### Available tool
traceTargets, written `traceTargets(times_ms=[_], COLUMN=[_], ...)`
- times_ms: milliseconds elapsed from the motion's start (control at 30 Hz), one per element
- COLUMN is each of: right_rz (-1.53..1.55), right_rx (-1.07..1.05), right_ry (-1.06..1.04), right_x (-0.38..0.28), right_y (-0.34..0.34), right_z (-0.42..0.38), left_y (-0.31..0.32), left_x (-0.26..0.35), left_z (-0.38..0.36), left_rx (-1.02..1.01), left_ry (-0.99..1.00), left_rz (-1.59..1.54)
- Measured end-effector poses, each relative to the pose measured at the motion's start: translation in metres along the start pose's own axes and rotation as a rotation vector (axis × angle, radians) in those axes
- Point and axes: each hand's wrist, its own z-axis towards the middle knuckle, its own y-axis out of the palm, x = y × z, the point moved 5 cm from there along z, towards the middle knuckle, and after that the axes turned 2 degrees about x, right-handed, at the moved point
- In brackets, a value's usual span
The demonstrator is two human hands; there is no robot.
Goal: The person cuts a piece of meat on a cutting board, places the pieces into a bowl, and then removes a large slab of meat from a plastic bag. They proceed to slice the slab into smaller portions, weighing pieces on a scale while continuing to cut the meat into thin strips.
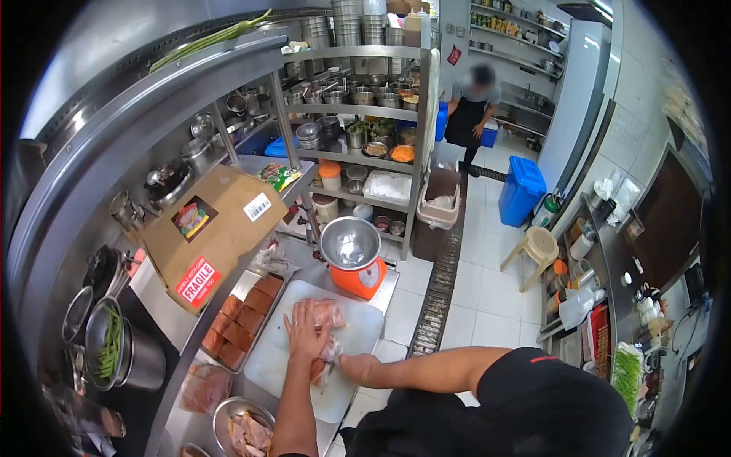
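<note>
Plastic-wrapped meat (330, 313) lies near the far edge of the white board (270, 354), left hand (306, 335) spread over it; right hand (360, 369) sits by the right edge, its grip unclear.

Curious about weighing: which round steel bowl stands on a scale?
The empty-looking, wide steel bowl on the boxy orange scale; those holding green beans and pale meat stand elsewhere.

Bright, cool indoor light, ceiling lamp (603, 10) at top right, glare inside metal bowl (349, 245), fisheye curving, blackened corners.
</note>
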Motion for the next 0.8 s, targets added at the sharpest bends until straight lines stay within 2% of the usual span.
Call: traceTargets(times_ms=[33,133,233,333,433,533,633,733,800], right_rz=[0.089,0.081,0.115,0.113,0.038,0.099,0.167,0.153,0.102], right_rx=[0.024,-0.024,-0.006,0.046,0.085,0.118,0.106,0.144,0.139], right_ry=[0.037,-0.097,-0.061,-0.126,-0.179,-0.166,-0.152,-0.183,-0.187], right_x=[0.005,-0.019,-0.028,-0.020,-0.021,-0.019,-0.013,-0.009,-0.010], right_y=[0.018,0.005,-0.016,-0.001,-0.001,-0.001,-0.006,-0.011,-0.011], right_z=[0.010,0.017,-0.003,0.006,0.003,0.000,-0.008,-0.019,-0.018], left_y=[-0.003,0.000,-0.006,-0.013,-0.012,-0.019,-0.030,-0.003,0.006], left_x=[-0.001,0.000,0.002,0.011,0.009,0.020,0.034,0.013,0.016], left_z=[-0.007,-0.005,-0.006,-0.006,-0.012,-0.025,-0.068,-0.124,-0.144], left_rx=[-0.025,-0.047,-0.002,0.002,0.143,0.259,0.451,0.443,0.331], left_ry=[-0.002,-0.001,-0.020,-0.075,-0.078,-0.125,-0.336,-0.559,-0.522], left_rz=[0.004,-0.016,-0.002,0.064,0.197,0.239,0.109,0.074,0.111])
